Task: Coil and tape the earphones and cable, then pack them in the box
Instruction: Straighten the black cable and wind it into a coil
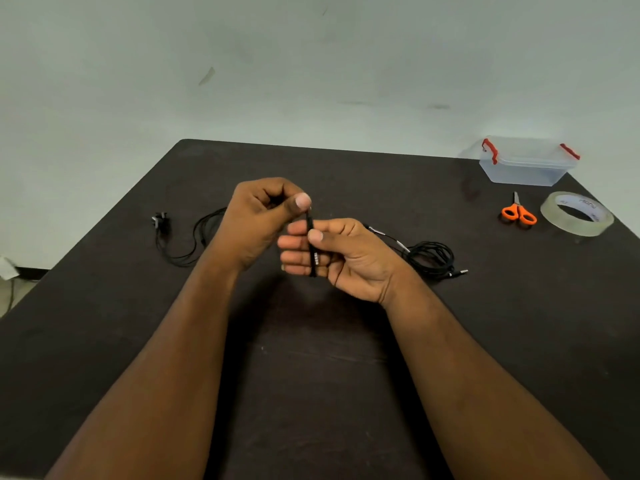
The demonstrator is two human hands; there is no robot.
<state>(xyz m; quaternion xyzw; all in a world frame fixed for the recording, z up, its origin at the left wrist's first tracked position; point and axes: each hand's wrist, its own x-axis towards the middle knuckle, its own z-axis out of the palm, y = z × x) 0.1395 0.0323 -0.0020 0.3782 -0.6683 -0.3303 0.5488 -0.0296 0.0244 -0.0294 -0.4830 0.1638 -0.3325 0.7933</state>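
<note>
- I see my right hand holding a thin black coil against its fingers, thumb pressing.
- My left hand pinches its top end.
- Black earphones lie left; bundled cable right; clear box far right on the table.

- One head-worn view looks forward and down over the dark counter, close above the hands.
- The far wall fills its upper third.

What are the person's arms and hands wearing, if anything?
Nothing that shows. Both forearms are bare up to the bottom edge of the picture, with no sleeves in view. The left hand and right hand have no gloves, rings, watch or bands. The fingernails are short and unpainted.
</note>
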